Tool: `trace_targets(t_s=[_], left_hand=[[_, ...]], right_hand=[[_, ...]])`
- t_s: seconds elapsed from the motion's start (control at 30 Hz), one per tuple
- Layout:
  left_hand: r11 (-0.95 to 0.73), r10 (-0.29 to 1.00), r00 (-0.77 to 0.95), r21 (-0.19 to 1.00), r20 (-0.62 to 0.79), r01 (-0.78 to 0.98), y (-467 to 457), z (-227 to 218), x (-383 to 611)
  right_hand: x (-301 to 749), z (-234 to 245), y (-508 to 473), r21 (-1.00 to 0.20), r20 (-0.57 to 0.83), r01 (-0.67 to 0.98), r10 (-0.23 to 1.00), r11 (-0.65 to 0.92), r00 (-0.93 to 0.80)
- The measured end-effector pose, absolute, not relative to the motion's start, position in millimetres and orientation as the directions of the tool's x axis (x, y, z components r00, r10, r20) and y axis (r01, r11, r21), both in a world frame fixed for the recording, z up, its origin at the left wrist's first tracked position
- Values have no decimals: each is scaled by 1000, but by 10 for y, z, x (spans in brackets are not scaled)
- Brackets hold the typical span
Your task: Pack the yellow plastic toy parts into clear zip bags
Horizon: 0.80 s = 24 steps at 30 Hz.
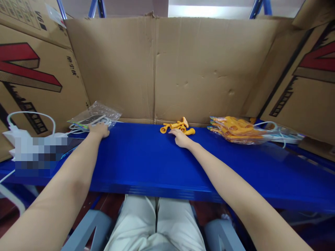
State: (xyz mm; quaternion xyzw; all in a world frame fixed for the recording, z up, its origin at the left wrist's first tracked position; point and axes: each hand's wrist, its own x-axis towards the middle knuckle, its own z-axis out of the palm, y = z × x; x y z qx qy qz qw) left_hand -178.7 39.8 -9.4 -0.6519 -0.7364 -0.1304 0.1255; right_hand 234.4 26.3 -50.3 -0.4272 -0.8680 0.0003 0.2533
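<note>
On the left of the blue table, my left hand is at the near edge of a clear plastic bag. Its fingers look closed on the bag, though the fingertips are partly hidden. White cable coils lie beside and under this hand. My right hand reaches to a small group of orange plastic parts near the cardboard back wall. The index finger stretches toward the parts, and the hand seems to hold nothing. The parts include cup-like ends, a thin stick and a hammer-shaped piece.
Clear bags of more orange parts lie at the right, next to a white cable. A cardboard panel closes off the back. Large cartons stand left and right. A white plug block sits far left.
</note>
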Motion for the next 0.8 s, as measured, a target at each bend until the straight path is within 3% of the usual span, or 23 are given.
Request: trace_targets(t_s=[0.13, 0.33, 0.47, 0.63, 0.8], left_hand=[[133, 970, -100, -136, 224, 982, 307, -60, -1624], [232, 952, -196, -136, 235, 963, 295, -61, -1645], [236, 950, -213, -76, 227, 969, 297, -73, -1711], [181, 965, -169, -44, 198, 982, 261, -41, -1703], [120, 972, -112, -25, 207, 993, 256, -28, -1676]], right_hand=[[2387, -411, 183, -146, 374, 817, 796, 558, -476], [2459, -304, 63, 25, 326, 912, 859, 409, -394], [2481, -179, 53, -66, 357, 927, 876, 370, -324], [2727, 127, 131, -181, 514, 974, 858, 133, -22], [3362, 302, 308, -92, 609, 984, 773, -152, 176]])
